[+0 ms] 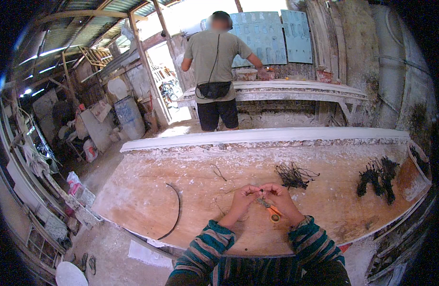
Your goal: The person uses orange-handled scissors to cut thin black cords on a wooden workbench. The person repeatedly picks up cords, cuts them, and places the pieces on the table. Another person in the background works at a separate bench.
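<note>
My left hand (242, 202) and my right hand (283, 200) meet above the near middle of the wooden tabletop (143, 190). Both are closed, thumbs and fingertips pinching a small black piece (262, 190) between them; it is too small to make out fully, and could be cord. Scissors with orange handles (275, 217) lie on the wood just below my fingers, their blades partly behind my right hand. Beyond that hand is a loose tangle of thin black cords (294, 175). A thin brown string (219, 172) trails on the wood past my left hand.
Several knotted black cord bundles (377, 180) lie at the right, beside a tipped, whitened container (414, 177). A curved black strip (178, 205) rests at the left. A long white moulding (267, 136) lines the far edge. Beyond it, a person (214, 62) stands at another bench (295, 91).
</note>
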{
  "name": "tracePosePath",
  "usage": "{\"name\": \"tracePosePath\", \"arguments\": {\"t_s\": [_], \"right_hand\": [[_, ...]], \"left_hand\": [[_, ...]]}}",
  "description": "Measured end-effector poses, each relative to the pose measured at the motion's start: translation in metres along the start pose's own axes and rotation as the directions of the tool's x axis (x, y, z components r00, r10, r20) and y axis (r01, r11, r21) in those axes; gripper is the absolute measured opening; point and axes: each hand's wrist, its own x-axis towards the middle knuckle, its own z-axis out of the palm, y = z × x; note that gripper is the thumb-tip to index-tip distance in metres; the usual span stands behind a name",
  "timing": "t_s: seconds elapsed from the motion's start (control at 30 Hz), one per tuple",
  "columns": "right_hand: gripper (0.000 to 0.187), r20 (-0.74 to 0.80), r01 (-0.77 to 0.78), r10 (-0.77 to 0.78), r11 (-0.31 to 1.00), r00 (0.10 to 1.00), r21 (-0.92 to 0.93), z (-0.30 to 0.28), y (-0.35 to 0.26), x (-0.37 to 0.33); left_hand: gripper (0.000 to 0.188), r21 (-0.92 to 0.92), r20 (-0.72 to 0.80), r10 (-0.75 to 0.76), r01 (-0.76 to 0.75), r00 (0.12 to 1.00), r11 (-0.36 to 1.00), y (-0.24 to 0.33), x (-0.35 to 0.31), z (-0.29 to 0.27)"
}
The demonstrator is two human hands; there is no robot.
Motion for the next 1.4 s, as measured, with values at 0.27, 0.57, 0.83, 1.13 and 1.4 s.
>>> {"name": "tracePosePath", "arguments": {"t_s": [0.27, 0.57, 0.83, 1.13, 1.4], "right_hand": [[0.011, 0.013, 0.020, -0.020, 1.000, 1.000, -0.001, 0.001, -0.003, 0.000], [0.010, -0.041, 0.055, -0.059, 0.996, 0.997, -0.075, 0.011, -0.006, -0.004], [0.009, -0.007, 0.150, -0.157, 0.958, 0.988, -0.245, 0.010, -0.004, -0.008], [0.010, -0.011, 0.234, -0.248, 0.927, 0.969, -0.292, 0.006, -0.002, -0.006], [0.010, 0.020, 0.082, -0.080, 0.970, 0.997, -0.229, 0.007, -0.001, -0.003]], "left_hand": [[0.009, 0.054, 0.048, 0.006, -0.009, 0.999, 0.999, -0.003, 0.001, -0.002], [0.007, 0.068, 0.167, 0.048, -0.060, 0.985, 0.996, -0.015, 0.007, -0.010], [0.006, 0.180, 0.182, 0.124, -0.157, 0.975, 0.971, -0.004, 0.014, -0.018], [0.014, 0.076, 0.141, 0.001, -0.012, 0.990, 0.997, 0.006, 0.003, -0.013], [0.015, 0.159, 0.271, -0.033, -0.011, 0.962, 0.987, 0.003, 0.004, -0.013]]}}
